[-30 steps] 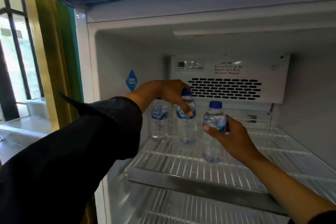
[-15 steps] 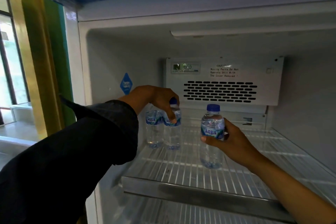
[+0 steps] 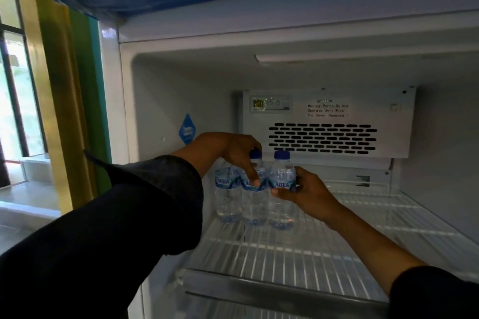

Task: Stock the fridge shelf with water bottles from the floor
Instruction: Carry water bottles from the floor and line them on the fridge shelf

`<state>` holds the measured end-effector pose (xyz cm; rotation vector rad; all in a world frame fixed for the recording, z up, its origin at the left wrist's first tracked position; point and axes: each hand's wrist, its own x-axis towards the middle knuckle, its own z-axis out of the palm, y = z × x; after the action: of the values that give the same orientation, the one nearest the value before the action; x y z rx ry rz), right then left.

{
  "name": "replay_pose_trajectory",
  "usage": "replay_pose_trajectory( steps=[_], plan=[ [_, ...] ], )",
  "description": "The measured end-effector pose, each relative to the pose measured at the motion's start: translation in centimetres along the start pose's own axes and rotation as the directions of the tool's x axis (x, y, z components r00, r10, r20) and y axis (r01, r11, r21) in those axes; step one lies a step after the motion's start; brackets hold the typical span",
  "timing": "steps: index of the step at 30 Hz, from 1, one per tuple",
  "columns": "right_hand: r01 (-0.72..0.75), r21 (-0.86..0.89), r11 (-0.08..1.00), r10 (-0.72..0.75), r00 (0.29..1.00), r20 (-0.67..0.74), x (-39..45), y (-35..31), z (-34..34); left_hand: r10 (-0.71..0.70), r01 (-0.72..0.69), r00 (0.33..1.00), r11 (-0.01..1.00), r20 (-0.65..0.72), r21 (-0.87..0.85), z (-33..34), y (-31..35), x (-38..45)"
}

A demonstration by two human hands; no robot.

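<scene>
We see the left hand [image 3: 233, 150] gripping the middle bottle [image 3: 255, 202] from above and the right hand [image 3: 308, 193] gripping the right bottle [image 3: 282, 181], both upright on the wire shelf [image 3: 337, 254]

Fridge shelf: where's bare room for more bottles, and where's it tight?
Free: the wire shelf right of the right hand out to the right wall, and the strip between the bottles and the front rail. Crowded: the back-left corner, where three bottles stand close in a row, the left hand gripping the middle bottle, the right hand gripping the right bottle.
</scene>
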<state>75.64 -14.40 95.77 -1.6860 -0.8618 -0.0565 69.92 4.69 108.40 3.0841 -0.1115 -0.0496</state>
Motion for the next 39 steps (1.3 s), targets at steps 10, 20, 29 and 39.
replay_pose_trajectory(
  steps=[10,20,29,39],
  plan=[
    [0.037,-0.114,0.993,-0.039,0.999,-0.017,-0.4,1.6,0.5,0.001,-0.002,0.999,1.000,-0.036,-0.002,0.1,0.2,-0.6],
    [0.032,-0.145,0.989,-0.035,0.999,-0.019,-0.4,1.4,0.3,-0.001,0.001,0.999,1.000,-0.033,0.002,0.2,0.6,-0.7],
    [0.034,-0.148,0.988,-0.032,0.999,0.016,-0.3,1.6,0.2,0.025,-0.025,1.000,1.000,-0.012,-0.007,-0.1,0.6,-0.7],
    [-0.010,-0.130,0.991,0.017,0.999,0.051,-0.3,1.6,0.3,-0.075,0.074,0.996,0.997,-0.045,-0.020,1.0,1.4,-1.9]
  ],
)
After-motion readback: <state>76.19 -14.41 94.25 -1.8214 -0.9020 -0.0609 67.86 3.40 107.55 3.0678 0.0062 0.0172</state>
